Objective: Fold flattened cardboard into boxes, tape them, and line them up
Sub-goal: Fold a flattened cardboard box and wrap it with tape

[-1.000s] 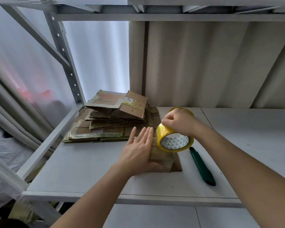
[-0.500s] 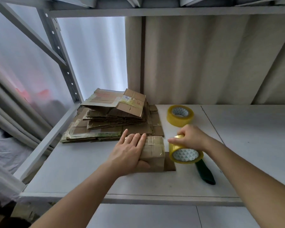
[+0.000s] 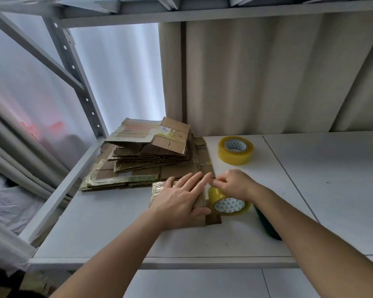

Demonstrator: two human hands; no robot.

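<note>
My right hand [image 3: 235,186] has brought the tape roll [image 3: 228,204] down beside the small box [image 3: 159,190] and pinches its tape; my flat left hand [image 3: 181,198] presses the box on the tabletop [image 3: 116,233]. Taping is underway.

Both forearms and hands bare, no sleeves, rings or watch showing
</note>
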